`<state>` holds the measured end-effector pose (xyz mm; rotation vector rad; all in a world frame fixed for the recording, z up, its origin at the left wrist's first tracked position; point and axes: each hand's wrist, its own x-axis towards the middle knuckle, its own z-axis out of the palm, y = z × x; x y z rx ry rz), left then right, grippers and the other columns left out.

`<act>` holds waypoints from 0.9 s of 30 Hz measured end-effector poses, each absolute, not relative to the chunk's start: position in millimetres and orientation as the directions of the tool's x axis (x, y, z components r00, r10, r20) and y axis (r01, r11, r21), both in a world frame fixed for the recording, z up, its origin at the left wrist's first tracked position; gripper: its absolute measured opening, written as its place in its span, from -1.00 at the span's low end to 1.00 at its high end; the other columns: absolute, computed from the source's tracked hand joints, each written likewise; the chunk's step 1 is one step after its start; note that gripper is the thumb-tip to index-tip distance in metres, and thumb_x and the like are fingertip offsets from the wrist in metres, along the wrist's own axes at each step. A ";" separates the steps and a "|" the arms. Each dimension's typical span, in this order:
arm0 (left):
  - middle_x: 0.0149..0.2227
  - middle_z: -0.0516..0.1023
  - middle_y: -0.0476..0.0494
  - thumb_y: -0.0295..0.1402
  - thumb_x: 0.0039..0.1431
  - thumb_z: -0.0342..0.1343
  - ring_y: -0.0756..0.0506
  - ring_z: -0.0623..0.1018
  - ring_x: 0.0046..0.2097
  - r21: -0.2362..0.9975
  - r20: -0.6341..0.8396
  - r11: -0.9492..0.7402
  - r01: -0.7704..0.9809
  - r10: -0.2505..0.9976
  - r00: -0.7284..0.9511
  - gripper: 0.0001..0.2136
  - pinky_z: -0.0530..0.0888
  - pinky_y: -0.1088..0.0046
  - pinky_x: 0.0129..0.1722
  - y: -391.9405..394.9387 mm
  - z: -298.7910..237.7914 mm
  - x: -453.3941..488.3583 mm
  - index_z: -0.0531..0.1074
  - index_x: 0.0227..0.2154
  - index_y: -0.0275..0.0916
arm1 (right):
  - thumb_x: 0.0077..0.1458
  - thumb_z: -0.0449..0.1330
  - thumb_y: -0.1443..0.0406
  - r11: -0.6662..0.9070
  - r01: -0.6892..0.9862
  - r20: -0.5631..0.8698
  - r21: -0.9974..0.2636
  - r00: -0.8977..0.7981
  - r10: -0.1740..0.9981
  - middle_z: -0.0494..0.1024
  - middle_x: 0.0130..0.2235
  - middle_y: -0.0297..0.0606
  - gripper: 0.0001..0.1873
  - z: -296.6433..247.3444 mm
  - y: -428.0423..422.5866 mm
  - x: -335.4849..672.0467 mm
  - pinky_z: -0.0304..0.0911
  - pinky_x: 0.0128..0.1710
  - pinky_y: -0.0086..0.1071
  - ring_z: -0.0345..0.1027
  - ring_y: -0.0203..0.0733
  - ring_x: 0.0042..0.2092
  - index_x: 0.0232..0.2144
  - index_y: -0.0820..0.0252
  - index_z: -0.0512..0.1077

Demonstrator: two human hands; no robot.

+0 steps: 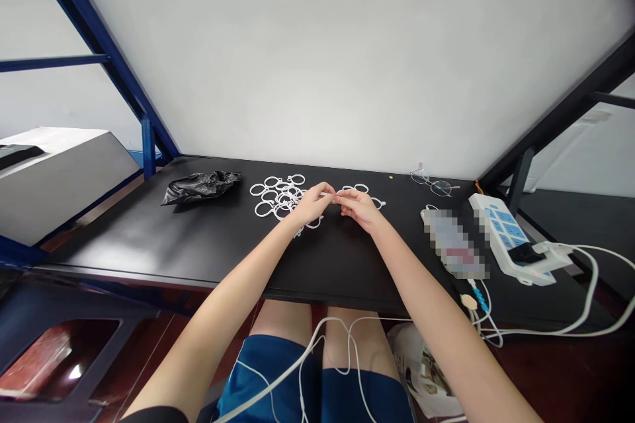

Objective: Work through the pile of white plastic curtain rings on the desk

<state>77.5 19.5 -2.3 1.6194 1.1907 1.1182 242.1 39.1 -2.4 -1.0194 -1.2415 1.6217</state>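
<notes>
Several white plastic rings (276, 197) lie in a loose pile on the black table (149, 238). My left hand (313, 203) rests at the pile's right edge, fingers pinched on a white ring. My right hand (358, 207) meets it fingertip to fingertip, pinching the same small white piece (333, 195) between the two hands. A few more white rings (361, 189) lie just behind my right hand.
A crumpled black plastic bag (201, 186) lies left of the rings. Eyeglasses (430, 182) sit at the back right. A white power strip (510, 236) with white cables (585, 304) and a blurred object (454, 243) occupy the right side. A blue frame post (147, 145) stands at the left.
</notes>
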 end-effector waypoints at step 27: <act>-0.24 0.48 -0.05 -0.36 0.11 -0.01 0.00 0.50 -0.26 0.917 0.269 -0.293 0.272 0.955 0.123 -0.88 0.43 0.49 -0.26 14.3 2.3 77.6 0.35 -0.29 -0.23 | -0.24 0.47 0.22 -0.146 -0.044 -0.120 -0.988 -0.366 0.923 0.62 -0.36 -0.23 -0.70 -4.0 40.0 242.0 0.35 -0.52 -0.54 0.34 -0.43 -0.53 -0.41 0.20 0.55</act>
